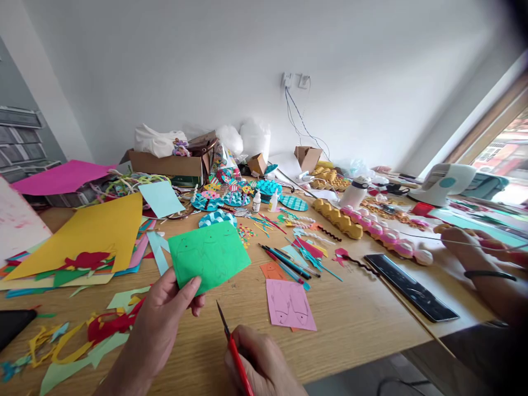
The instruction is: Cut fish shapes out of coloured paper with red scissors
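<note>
My left hand (171, 300) pinches a green sheet of paper (214, 247) by its lower left corner, thumb on top. Pencil outlines, fish-like in shape, are drawn on the green sheet. Lower down, my right hand (262, 363) is closed around red-handled scissors (236, 360). Their dark, narrow tip points up toward the green sheet, apart from it. To the right on the table lies a pink paper (291, 305) with two fish drawn on it, partly over an orange piece (274, 270).
Pens (289, 263) lie beyond the pink paper, near a phone (410, 286). Coloured scraps (103, 330) and a yellow sheet (94, 231) cover the left side. Glue bottles (256, 202) stand farther back. Another person's hand (466, 250) is at the right, by painted egg-carton strips (383, 236).
</note>
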Available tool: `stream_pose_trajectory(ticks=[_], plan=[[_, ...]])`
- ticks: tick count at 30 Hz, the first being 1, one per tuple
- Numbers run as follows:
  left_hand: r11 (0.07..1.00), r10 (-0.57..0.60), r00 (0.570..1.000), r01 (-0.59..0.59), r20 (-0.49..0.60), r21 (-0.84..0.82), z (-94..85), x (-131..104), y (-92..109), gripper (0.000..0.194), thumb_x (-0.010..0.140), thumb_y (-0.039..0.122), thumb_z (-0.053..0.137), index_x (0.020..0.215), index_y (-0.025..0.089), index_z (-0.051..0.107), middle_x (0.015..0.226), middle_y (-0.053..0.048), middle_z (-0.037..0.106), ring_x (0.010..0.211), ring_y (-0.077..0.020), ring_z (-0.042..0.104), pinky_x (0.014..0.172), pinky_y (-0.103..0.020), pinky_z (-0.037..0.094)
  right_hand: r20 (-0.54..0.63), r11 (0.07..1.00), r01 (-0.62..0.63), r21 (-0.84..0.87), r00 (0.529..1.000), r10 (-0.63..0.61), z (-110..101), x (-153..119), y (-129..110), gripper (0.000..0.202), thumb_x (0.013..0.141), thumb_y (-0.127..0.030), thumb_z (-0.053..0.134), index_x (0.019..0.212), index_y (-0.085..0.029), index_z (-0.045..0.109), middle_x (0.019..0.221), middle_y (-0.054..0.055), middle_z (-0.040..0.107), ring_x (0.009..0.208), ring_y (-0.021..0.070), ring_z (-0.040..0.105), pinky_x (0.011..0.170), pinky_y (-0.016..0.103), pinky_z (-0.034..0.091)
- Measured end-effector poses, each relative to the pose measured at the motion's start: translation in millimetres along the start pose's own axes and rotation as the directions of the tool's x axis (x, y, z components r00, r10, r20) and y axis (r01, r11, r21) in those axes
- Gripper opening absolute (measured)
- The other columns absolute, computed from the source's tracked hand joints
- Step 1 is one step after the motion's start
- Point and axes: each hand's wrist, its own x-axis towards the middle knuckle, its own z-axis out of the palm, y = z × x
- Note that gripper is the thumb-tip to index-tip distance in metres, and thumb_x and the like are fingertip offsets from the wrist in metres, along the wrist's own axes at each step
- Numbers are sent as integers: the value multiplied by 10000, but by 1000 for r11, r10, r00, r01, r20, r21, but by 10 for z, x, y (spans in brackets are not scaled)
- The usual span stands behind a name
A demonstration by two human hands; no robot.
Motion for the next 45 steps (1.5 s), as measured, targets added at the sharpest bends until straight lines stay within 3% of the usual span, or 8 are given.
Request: stream_pose_trajectory(ticks=[8,16,25,32,45], plan=[[1000,-20,1000,19,-15,-23,-3,-6,-17,158,605,260,773,696,185,668,581,42,672,517,-122,554,500,-229,479,-13,994,-18,106,1000,19,-25,-21,-244,387,911,-504,413,649,-219,395,598,-27,425,559,122,396,506,216,308],[975,-112,986,85,-121,-205,20,-2,-31,266,472,175,820,694,197,676,603,53,710,529,-125,599,536,-228,531,-11,993,9,115,1000,-7,-12,32,-281,415,882,-532,432,612,-220,380,539,-37,386,533,116,350,487,220,276],[956,-106,994,92,-37,-279,-68,-7,-108,289,524,237,870,768,215,717,701,46,744,617,-117,622,571,-184,551,-56,998,45,39,998,-43,62,96,-191,290,847,-394,445,625,-224,368,553,-29,373,544,123,331,475,225,233],[939,-110,994,105,3,-328,-98,-12,-90,460,519,256,888,953,242,735,747,25,763,646,-151,645,570,-219,579,-40,998,64,-8,997,-65,43,95,-198,286,840,-392,450,630,-223,353,543,-38,369,523,112,330,469,229,220],[935,-154,987,131,-45,-329,-167,0,-83,329,474,255,914,760,230,753,759,5,770,669,-164,637,576,-255,598,-64,995,46,-86,997,-51,33,114,-115,292,823,-422,459,638,-219,358,546,-36,380,502,107,345,466,236,227]])
